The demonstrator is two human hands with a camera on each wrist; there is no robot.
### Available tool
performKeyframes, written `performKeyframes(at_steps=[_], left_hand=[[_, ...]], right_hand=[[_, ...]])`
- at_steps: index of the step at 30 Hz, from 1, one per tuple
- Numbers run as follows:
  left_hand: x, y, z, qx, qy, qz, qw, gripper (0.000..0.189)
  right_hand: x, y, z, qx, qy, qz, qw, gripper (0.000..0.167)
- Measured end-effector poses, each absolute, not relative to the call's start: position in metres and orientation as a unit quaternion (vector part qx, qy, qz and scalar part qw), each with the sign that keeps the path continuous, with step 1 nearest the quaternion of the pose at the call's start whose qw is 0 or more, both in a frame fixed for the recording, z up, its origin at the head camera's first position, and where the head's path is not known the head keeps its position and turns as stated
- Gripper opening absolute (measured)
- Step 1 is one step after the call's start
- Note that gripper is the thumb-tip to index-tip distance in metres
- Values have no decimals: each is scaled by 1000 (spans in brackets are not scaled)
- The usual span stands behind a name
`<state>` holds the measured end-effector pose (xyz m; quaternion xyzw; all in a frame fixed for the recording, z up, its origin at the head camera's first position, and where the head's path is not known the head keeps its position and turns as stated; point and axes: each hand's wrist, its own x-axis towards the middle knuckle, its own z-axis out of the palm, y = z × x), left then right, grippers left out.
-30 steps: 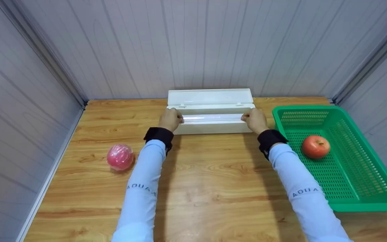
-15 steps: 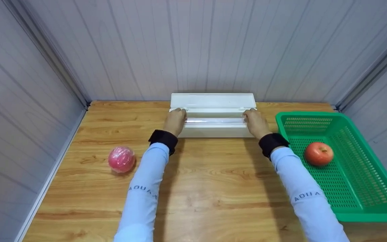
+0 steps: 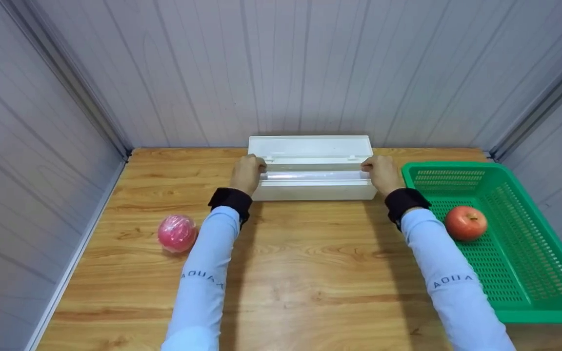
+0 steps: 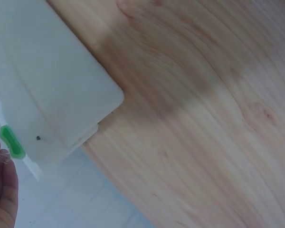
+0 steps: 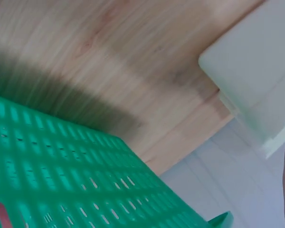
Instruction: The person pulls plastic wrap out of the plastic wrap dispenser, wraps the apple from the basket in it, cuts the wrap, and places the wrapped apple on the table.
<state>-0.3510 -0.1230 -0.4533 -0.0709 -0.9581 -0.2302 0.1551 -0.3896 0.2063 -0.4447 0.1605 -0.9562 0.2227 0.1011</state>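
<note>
A long white cling film dispenser [image 3: 315, 192] stands at the back of the table, its lid [image 3: 310, 146] raised. Across its opening lies a shiny strip of clear cling film [image 3: 314, 175]. My left hand [image 3: 247, 174] is at the dispenser's left end, and in the left wrist view its fingertips pinch a crumpled bit of clear film [image 4: 3, 155]. Over the right end, my right hand [image 3: 382, 174] has thumb and finger together at the film's edge; only a sliver of it shows in the right wrist view. A small green piece [image 4: 12, 142] sits on the dispenser beside the left fingers.
A pink ball-like thing in clear wrap [image 3: 177, 234] lies on the table, left of my left forearm. To the right stands a green plastic basket [image 3: 549, 243] with a red apple [image 3: 465, 223] in it. Pale panel walls [image 3: 281, 68] enclose the back and sides.
Both hands have moved outward, further apart, towards the dispenser's two ends. The head view has shifted slightly. The lid has stayed raised, and the apple and pink thing have stayed put.
</note>
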Motion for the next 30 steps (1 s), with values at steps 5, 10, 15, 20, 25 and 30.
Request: performKeyframes(at_steps=[5,10,15,20,25,30], left_hand=[[-353,-125,-446,-74,-950,-251,169,11],[-355,-124,-441,-65,-943,-279,167,12],[-359,-125,-436,-62,-944,-275,170,12],[-364,-127,-429,-57,-946,-273,164,14],[-369,-128,-422,-56,-944,-274,174,14],[-369,-128,-421,-51,-945,-274,172,14]], right_hand=[[-392,208,-436,151,-954,244,86,17],[-395,210,-429,160,-948,257,99,16],[-398,210,-424,170,-943,254,130,14],[-402,210,-419,173,-943,251,137,14],[-406,209,-413,171,-943,254,132,17],[-406,209,-413,161,-945,247,138,15]])
